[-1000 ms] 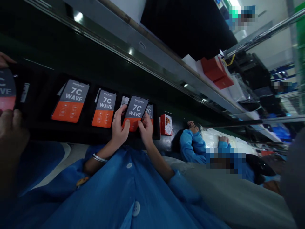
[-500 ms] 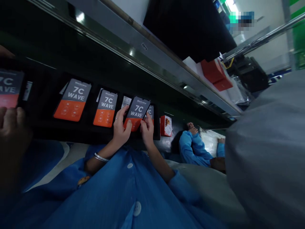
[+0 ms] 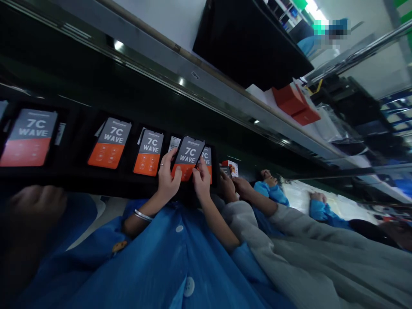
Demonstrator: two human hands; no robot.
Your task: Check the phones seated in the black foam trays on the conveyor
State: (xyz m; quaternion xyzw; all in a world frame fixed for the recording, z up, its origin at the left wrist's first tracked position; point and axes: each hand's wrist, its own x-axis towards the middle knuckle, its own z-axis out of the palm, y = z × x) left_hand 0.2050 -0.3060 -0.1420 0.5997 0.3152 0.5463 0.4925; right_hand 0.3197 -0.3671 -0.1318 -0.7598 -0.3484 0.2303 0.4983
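Dead centre over the black tray [image 3: 77,182], a phone [image 3: 188,155] in a grey-and-orange 7C WAVE film, pinched between both hands! Left hand [image 3: 167,178], bangle [image 3: 143,215] on the wrist, clamped along the lower left edge; right hand [image 3: 202,182] closed on the lower right corner, fingertips [image 3: 200,165] pressed over the orange band. Long axis running away from the chest, top end leaning to the right, bottom end sitting between the two grips, neither hand clearly the nearer. Tight quarters on both flanks: a white card [image 3: 174,143] just beside the top left corner, a half-hidden phone [image 3: 206,159] right under the right edge, and another phone [image 3: 148,152] close on the left, with more along the row [image 3: 109,143]. Over on the right, a co-worker's hands [image 3: 236,188] in a grey sleeve [image 3: 247,219], reaching in near a red box [image 3: 229,168], barely apart from that right hand, and a dim, blurred hand [image 3: 35,206] low at far left!
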